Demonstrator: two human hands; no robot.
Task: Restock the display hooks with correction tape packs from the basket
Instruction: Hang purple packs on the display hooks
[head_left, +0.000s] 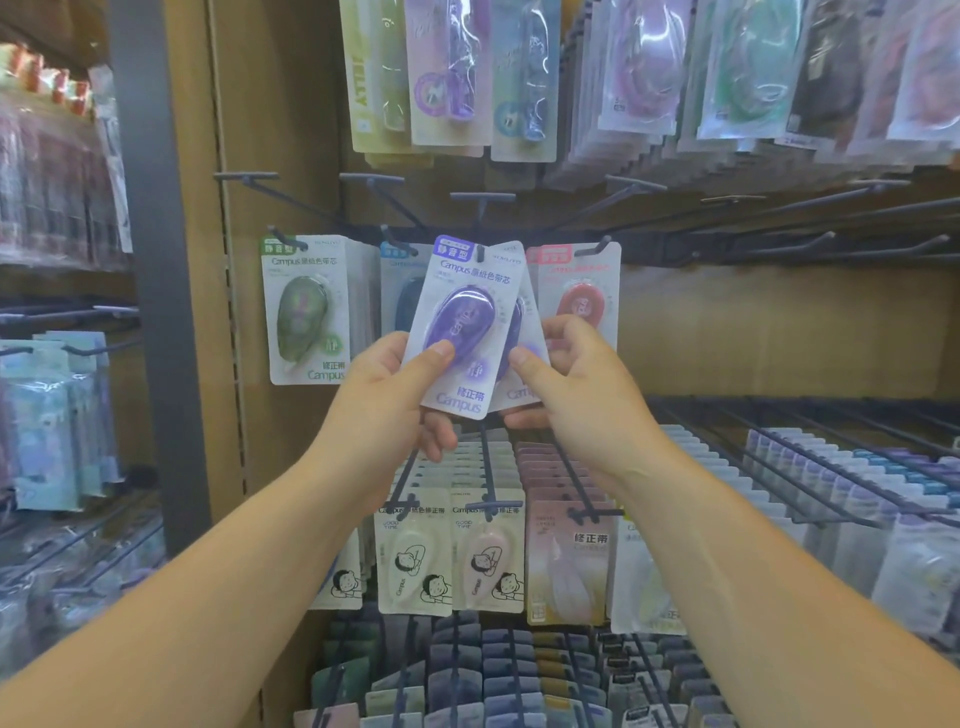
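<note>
Head view: the step in hand looks like threading packs onto a hook. The left hand (400, 395) pinches the front purple pack (462, 327), with the thumb on the blister and the fingers curled behind the card. The right hand (566, 384) pinches a second purple pack (519, 393), tucked just behind and to the right of the first, with the thumb on its lower part.

Both packs are held up above the hands, slightly tilted. The top of the front one is at the tip of a dark hook (480, 253). I cannot tell whether its hang hole is already over that tip.

The next move probably calls for lining the holes up with the tip and sliding the 2 cards back along the wire.

Each pack is a white card marked Campus, with a glossy purple oval dispenser under clear plastic. A green pack (304, 312) hangs left of the left hand, and a red pack (579, 299) hangs just above the right hand.
</note>
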